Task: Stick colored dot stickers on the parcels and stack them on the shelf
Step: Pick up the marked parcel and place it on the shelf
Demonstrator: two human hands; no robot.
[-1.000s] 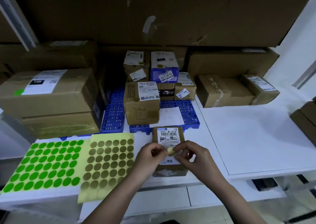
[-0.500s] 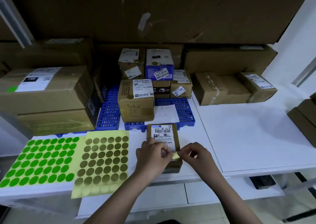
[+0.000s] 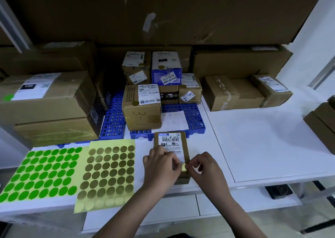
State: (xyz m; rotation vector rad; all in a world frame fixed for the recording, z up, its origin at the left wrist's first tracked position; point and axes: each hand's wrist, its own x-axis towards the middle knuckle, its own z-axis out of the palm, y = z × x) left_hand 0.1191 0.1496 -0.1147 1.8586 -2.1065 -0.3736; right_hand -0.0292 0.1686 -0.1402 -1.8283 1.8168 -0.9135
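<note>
A small brown parcel (image 3: 171,141) with a white shipping label lies on the white table near the front edge. My left hand (image 3: 160,167) rests on its near half with curled fingers. My right hand (image 3: 204,168) sits at the parcel's right edge. Between the fingertips of both hands is a small gold dot sticker (image 3: 183,167), held just over the parcel's near right corner. To the left lie a gold dot sticker sheet (image 3: 108,170) and a green dot sticker sheet (image 3: 43,172).
Blue perforated pallets (image 3: 114,118) carry several labelled parcels (image 3: 141,107) behind the small one. Large cartons (image 3: 47,96) stack at the left, more boxes (image 3: 235,92) at the back right, and a brown box (image 3: 324,123) at the right edge. The table's front edge (image 3: 253,183) is close.
The sticker and both hands' fingertips have shifted from the label's middle toward the parcel's near right corner. The view has tilted slightly.
</note>
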